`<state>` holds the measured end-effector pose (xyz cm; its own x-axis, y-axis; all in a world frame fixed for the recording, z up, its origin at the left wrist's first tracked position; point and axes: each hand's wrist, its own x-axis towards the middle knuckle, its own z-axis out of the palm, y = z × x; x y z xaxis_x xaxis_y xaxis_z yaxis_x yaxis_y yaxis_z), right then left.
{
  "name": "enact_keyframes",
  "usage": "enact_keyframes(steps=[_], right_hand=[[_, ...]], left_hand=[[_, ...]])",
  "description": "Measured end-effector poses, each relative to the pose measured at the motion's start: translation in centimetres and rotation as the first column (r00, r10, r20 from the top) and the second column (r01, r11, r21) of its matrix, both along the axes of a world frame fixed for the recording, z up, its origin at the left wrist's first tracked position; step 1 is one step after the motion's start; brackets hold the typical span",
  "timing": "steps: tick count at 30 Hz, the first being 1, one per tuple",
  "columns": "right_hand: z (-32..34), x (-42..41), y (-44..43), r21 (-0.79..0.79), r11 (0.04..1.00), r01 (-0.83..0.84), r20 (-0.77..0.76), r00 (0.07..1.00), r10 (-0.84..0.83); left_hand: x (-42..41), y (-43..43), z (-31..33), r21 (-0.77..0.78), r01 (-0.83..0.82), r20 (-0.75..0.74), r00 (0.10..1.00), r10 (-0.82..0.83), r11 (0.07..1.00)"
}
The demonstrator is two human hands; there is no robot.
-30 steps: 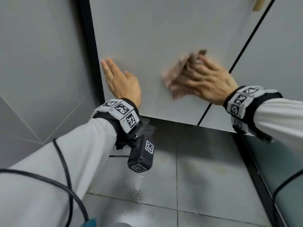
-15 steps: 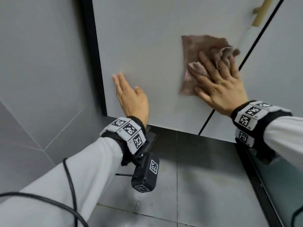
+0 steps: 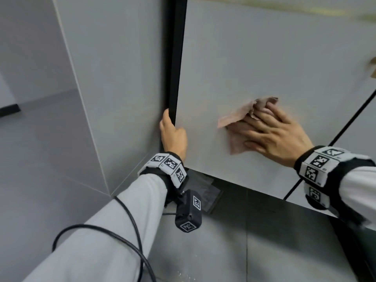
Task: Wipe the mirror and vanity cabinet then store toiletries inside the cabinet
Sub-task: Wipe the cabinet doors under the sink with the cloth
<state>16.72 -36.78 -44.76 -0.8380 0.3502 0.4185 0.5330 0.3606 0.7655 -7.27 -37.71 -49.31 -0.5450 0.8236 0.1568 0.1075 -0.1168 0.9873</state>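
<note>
The grey vanity cabinet door (image 3: pixel 254 58) fills the upper right of the head view. My right hand (image 3: pixel 276 135) presses a crumpled pinkish-brown cloth (image 3: pixel 236 127) flat against the door's lower part, fingers spread over it. My left hand (image 3: pixel 173 135) grips the door's left edge beside the black frame strip (image 3: pixel 175 58), fingers hidden behind the edge. A brass handle (image 3: pixel 373 68) shows at the right border. No toiletries or mirror are in sight.
A grey tiled wall (image 3: pixel 114 78) stands close on the left, meeting the grey tiled floor (image 3: pixel 223 251). A second cabinet door (image 3: pixel 362 127) lies right of a dark gap. A black cable (image 3: pixel 126 237) loops over my left sleeve.
My left hand went from lying flat on the door to gripping its left edge. My right hand swept the cloth up, then down and left. The view shifted left.
</note>
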Motion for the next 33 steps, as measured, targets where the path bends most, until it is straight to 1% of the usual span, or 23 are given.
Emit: enact_keyframes(steps=[1,3,5,6,7,9,10,11,13,15,17,18,19,21,22,23,25,27,28,29,32,33], right_hand=[[1.3,-1.0,0.8,0.046,0.999,-0.012,-0.039,0.999,0.014],[4.0,-3.7,2.7,0.146,0.989,0.019,-0.170,0.985,0.006],[4.7,-6.4,3.2,0.163,0.986,0.041,-0.259,0.966,0.003],[3.9,-7.0,3.1,0.142,0.990,0.024,-0.248,0.969,0.012],[2.6,-7.1,2.8,0.106,0.994,0.005,-0.192,0.981,0.015],[-0.2,-6.1,1.9,0.013,0.999,-0.035,-0.028,0.999,0.036],[-1.0,-5.6,1.5,-0.015,0.999,-0.044,0.029,0.999,0.044],[-1.0,-5.3,1.5,-0.022,0.998,-0.063,0.054,0.996,0.065],[0.2,-6.0,2.3,0.034,0.995,-0.091,0.047,0.995,0.089],[1.5,-8.0,3.4,0.107,0.993,-0.053,-0.039,0.998,0.057],[1.3,-10.0,3.5,0.094,0.996,-0.001,-0.154,0.988,0.015],[0.4,-10.5,3.2,0.055,0.998,0.008,-0.152,0.988,0.000],[-1.0,-10.8,2.8,0.008,1.000,0.011,-0.082,0.997,-0.010],[-3.1,-10.2,1.7,-0.114,0.993,0.037,0.143,0.989,-0.020],[-3.3,-10.0,1.5,-0.148,0.988,0.044,0.206,0.978,-0.013],[-3.0,-10.1,1.7,-0.150,0.988,0.031,0.224,0.974,0.003],[-2.4,-11.4,2.3,-0.103,0.994,0.039,0.185,0.983,-0.019],[-2.3,-12.9,2.7,-0.138,0.988,0.076,0.095,0.993,-0.064],[-3.1,-13.3,2.8,-0.156,0.984,0.089,0.082,0.994,-0.077],[-4.6,-13.5,2.9,-0.180,0.977,0.112,0.108,0.990,-0.094],[-8.4,-12.7,2.1,-0.242,0.955,0.171,0.299,0.950,-0.094],[-8.5,-12.7,2.2,-0.262,0.950,0.169,0.316,0.945,-0.081]], left_hand=[[0.1,0.1,-0.2,0.006,0.005,0.015,1.000,-0.006,1.000],[0.5,0.3,-0.8,0.031,-0.006,0.041,0.999,0.005,0.999],[0.5,0.6,-1.4,0.048,-0.012,0.044,0.999,0.009,0.999],[0.4,0.8,-1.7,0.054,-0.007,0.040,0.999,0.005,0.999],[0.2,0.9,-1.9,0.059,-0.003,0.040,0.999,0.001,0.998],[-0.1,0.9,-2.5,0.071,0.006,0.051,0.999,-0.009,0.997],[0.0,0.8,-2.9,0.074,0.008,0.060,0.998,-0.012,0.997],[0.2,0.6,-3.4,0.071,0.001,0.072,0.997,-0.006,0.997],[0.6,0.4,-4.6,0.051,-0.022,0.116,0.993,0.016,0.998],[0.9,0.4,-5.5,0.039,-0.051,0.166,0.985,0.044,0.998],[0.7,0.6,-5.9,0.044,-0.057,0.179,0.983,0.048,0.997],[0.5,0.7,-5.9,0.052,-0.049,0.181,0.983,0.039,0.997],[0.1,0.7,-6.0,0.061,-0.034,0.189,0.982,0.022,0.998],[-0.7,0.5,-6.1,0.072,0.001,0.232,0.972,-0.018,0.997],[-0.8,0.5,-6.2,0.080,0.017,0.263,0.964,-0.038,0.997],[-0.9,0.5,-6.3,0.086,0.025,0.292,0.955,-0.049,0.996],[-0.8,0.5,-6.6,0.093,0.014,0.328,0.944,-0.044,0.996],[-0.6,0.8,-6.8,0.105,-0.020,0.301,0.953,-0.013,0.994],[-0.5,0.9,-7.0,0.110,-0.028,0.277,0.961,-0.004,0.994],[-0.5,1.0,-7.1,0.109,-0.030,0.254,0.967,0.001,0.994],[-0.2,1.0,-7.7,0.106,-0.030,0.216,0.976,0.006,0.994],[0.0,0.9,-7.7,0.108,-0.034,0.207,0.978,0.011,0.994]])
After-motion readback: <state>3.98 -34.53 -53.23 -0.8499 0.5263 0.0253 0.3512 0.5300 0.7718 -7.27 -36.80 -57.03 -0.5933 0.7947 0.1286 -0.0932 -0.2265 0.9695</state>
